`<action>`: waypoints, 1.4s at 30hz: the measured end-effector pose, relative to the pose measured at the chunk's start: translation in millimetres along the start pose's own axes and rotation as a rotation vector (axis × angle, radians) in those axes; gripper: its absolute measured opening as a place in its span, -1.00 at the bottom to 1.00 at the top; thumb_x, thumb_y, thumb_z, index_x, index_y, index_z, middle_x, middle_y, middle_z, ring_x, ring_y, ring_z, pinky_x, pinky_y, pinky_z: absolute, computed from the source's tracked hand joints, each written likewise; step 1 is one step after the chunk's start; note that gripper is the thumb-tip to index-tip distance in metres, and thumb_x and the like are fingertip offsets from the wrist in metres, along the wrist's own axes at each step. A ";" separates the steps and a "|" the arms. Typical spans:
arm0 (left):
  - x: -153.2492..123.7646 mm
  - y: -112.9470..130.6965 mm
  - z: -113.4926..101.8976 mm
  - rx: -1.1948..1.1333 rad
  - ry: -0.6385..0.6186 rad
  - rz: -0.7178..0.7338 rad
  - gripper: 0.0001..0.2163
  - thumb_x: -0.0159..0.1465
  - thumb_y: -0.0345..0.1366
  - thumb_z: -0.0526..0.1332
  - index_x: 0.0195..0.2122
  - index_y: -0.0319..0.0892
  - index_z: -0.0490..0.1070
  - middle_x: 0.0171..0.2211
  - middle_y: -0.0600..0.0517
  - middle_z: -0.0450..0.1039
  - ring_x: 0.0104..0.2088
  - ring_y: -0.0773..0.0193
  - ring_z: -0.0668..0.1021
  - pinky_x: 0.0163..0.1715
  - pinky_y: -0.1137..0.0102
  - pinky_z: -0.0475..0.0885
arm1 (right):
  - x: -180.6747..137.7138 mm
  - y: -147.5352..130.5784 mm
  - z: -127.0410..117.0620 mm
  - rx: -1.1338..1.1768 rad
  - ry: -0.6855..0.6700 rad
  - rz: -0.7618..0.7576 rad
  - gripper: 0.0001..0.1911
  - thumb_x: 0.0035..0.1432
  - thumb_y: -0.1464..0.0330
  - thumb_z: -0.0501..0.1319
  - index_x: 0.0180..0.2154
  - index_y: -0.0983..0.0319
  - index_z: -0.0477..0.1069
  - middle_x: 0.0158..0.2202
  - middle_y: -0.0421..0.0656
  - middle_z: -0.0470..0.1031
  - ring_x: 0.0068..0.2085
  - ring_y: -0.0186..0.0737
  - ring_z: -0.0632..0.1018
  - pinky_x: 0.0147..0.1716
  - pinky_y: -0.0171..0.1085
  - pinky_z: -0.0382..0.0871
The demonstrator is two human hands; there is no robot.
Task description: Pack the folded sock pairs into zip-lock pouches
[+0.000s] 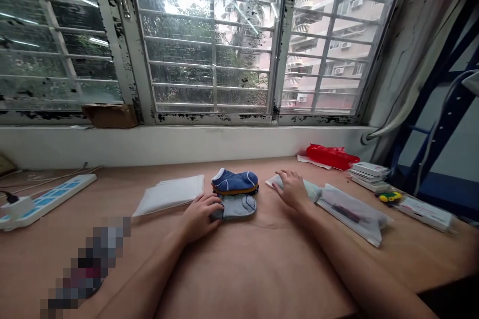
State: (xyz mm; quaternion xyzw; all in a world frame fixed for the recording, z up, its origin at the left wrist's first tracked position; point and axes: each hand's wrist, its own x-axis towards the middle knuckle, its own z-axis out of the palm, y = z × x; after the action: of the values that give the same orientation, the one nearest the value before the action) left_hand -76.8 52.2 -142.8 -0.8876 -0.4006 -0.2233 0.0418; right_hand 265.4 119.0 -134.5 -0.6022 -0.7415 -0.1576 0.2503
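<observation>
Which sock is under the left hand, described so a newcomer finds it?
On the wooden table below the window, find the stack topped by a blue sock. Just nearer the person lies the grey sock, under the left hand: single, pale, unstacked.

Soft daylight from window (pixel 209 35), warped edges

A makeshift workroom in a residential quarter: a plywood surface (pixel 239 269) runs under a wide barred window (pixel 213 35) with flaking paint on its frames. Outside rise apartment blocks (pixel 325 35) with balconies and air-conditioner units. Folded socks (pixel 235 182), a stack of flat white bags (pixel 170 193) and a power strip (pixel 48 199) lie on the surface, and a blue steel storage rack (pixel 445 109) stands at the right wall.
</observation>
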 end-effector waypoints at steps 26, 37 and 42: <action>3.7 22.3 7.6 -0.930 0.260 -0.460 -0.77 0.14 -0.23 0.30 -0.21 -0.21 0.41 -0.32 0.01 0.49 -0.29 0.20 0.50 -0.25 0.35 0.40 | -38.2 -102.5 -18.3 0.746 -0.135 -0.343 -0.76 0.35 0.29 0.04 -0.05 0.19 0.40 -0.13 -0.12 0.55 -0.16 -0.18 0.55 -0.17 -0.25 0.35; 2.2 48.3 10.0 -1.134 0.221 -0.373 -0.75 0.25 -0.16 0.21 -0.10 -0.09 0.29 -0.20 0.02 0.41 -0.12 0.17 0.44 -0.08 0.30 0.39 | -43.2 -115.7 -38.5 0.656 -0.143 -0.347 -0.59 0.13 0.15 0.28 -0.02 0.16 0.38 -0.15 -0.12 0.57 -0.21 -0.13 0.55 -0.25 -0.27 0.30; 2.9 46.5 11.4 -1.033 0.176 -0.332 -0.74 0.28 -0.13 0.14 -0.07 -0.09 0.25 -0.20 0.00 0.40 -0.17 0.17 0.45 -0.12 0.29 0.41 | -44.4 -116.2 -38.8 0.592 -0.153 -0.419 -0.79 0.30 0.22 0.12 -0.31 0.19 0.40 -0.35 -0.19 0.57 -0.38 -0.25 0.52 -0.40 -0.33 0.18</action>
State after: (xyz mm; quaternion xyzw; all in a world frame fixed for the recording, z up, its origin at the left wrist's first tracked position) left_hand -37.0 25.7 -146.8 -0.6957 -0.3685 -0.4678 -0.4017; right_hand 166.1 36.0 -119.5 -0.3489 -0.8787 0.0613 0.3200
